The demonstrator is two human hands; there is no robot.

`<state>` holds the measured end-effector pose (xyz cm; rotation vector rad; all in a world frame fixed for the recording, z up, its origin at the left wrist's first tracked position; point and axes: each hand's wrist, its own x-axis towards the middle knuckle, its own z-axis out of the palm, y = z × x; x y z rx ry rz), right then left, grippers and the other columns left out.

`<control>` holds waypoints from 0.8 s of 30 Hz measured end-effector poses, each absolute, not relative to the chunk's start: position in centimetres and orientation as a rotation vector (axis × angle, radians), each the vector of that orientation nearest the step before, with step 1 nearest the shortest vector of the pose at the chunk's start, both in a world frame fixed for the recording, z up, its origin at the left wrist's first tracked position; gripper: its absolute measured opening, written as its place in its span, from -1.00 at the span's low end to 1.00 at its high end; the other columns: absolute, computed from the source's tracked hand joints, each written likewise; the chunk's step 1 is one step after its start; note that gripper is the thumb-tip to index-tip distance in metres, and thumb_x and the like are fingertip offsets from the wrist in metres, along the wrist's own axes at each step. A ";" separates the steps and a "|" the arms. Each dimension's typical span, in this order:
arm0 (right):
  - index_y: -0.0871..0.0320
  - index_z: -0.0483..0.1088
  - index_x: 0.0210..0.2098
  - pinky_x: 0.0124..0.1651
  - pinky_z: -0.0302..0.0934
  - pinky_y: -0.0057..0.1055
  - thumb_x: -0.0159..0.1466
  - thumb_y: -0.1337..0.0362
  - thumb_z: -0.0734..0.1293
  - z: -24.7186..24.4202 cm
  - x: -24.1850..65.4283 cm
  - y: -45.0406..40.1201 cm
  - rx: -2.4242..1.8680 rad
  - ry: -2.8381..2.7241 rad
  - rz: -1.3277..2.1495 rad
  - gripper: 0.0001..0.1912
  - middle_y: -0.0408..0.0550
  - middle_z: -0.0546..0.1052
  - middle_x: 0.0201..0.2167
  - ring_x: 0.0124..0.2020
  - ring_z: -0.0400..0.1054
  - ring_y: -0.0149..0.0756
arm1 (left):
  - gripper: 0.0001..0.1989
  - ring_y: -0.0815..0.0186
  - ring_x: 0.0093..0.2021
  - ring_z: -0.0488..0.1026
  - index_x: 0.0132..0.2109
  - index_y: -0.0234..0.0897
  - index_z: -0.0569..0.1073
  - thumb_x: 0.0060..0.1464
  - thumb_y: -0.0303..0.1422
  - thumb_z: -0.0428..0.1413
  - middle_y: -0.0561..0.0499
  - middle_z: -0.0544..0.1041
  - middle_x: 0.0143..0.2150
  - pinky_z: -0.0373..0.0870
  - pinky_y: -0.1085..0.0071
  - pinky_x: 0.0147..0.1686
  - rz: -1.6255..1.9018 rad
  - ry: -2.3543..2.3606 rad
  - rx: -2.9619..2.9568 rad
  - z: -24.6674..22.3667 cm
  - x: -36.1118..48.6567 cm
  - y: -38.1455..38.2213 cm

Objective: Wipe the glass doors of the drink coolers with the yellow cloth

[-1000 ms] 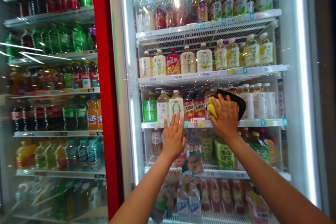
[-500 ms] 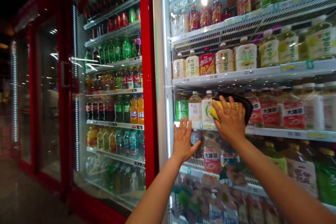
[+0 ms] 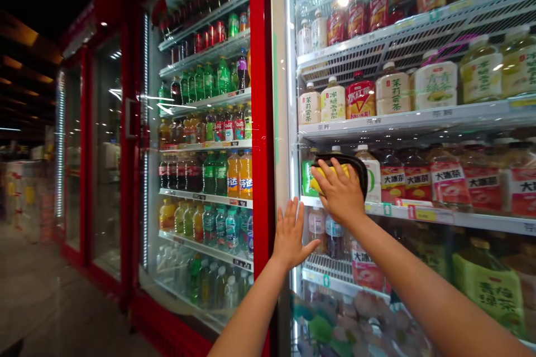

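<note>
My right hand [image 3: 341,195] lies on a yellow and black cloth [image 3: 360,172], pressing it against the glass door [image 3: 422,134] of a drinks fridge. Yellow shows around the fingers, and a dark fold curves above and to the right. Behind the cloth, a green-labelled bottle [image 3: 307,170] is partly covered. Lower and to the left, my left hand [image 3: 291,237] is spread out with nothing in it. Its palm faces the pale door frame [image 3: 280,95] at the left edge of the glass and appears to rest there.
Inside the fridge, shelves [image 3: 377,124] carry rows of bottled teas. To the left stands a red-framed fridge [image 3: 260,111] with several shelves of soft drinks. Another fridge door has a handle [image 3: 130,118]. Grey floor [image 3: 37,290] runs along the left, and reflections cross the glass.
My right hand has slid the cloth leftward across the glass, towards the door frame. My left hand has shifted left onto the frame's edge. The view has turned slightly left.
</note>
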<state>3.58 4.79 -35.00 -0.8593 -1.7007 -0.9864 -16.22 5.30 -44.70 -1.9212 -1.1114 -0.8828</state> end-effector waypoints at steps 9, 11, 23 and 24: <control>-0.03 0.39 0.24 0.45 -0.18 0.18 0.37 0.42 0.24 -32.1 1.3 5.9 -0.761 -1.868 -1.102 -0.51 -0.10 0.35 0.36 0.43 0.10 0.01 | 0.09 -0.05 0.54 -0.22 0.51 -0.40 -0.28 0.16 0.05 0.15 -0.34 -0.12 0.55 -0.07 -0.15 0.44 -0.829 -1.082 -1.914 -46.8 -18.8 5.7; -0.02 0.40 0.24 0.44 -0.23 0.25 0.38 0.42 0.24 -31.3 -0.1 6.5 -0.759 -1.840 -1.078 -0.52 -0.07 0.39 0.33 0.42 0.12 0.03 | 0.07 -0.04 0.54 -0.20 0.51 -0.39 -0.27 0.18 0.04 0.14 -0.34 -0.11 0.55 -0.04 -0.11 0.44 -0.836 -1.073 -1.913 -47.1 -19.0 5.9; -0.02 0.44 0.20 0.41 -0.03 0.17 0.44 0.39 0.20 -27.9 -4.0 7.2 -0.674 -2.198 -1.155 -0.59 -0.09 0.44 0.29 0.38 0.21 -0.10 | -0.14 0.04 0.53 -0.07 0.50 -0.36 -0.11 0.29 -0.01 0.04 -0.28 0.04 0.52 0.08 0.01 0.42 -0.864 -0.955 -1.808 -48.1 -19.5 7.1; 0.00 0.43 0.21 0.42 -0.04 0.19 0.44 0.40 0.19 -27.8 -4.5 7.1 -0.712 -2.160 -1.152 -0.58 -0.07 0.42 0.31 0.39 0.20 -0.08 | -0.15 0.03 0.53 -0.07 0.49 -0.38 -0.08 0.29 -0.01 0.04 -0.29 0.05 0.52 0.07 -0.01 0.42 -0.875 -0.942 -1.804 -47.7 -19.5 7.2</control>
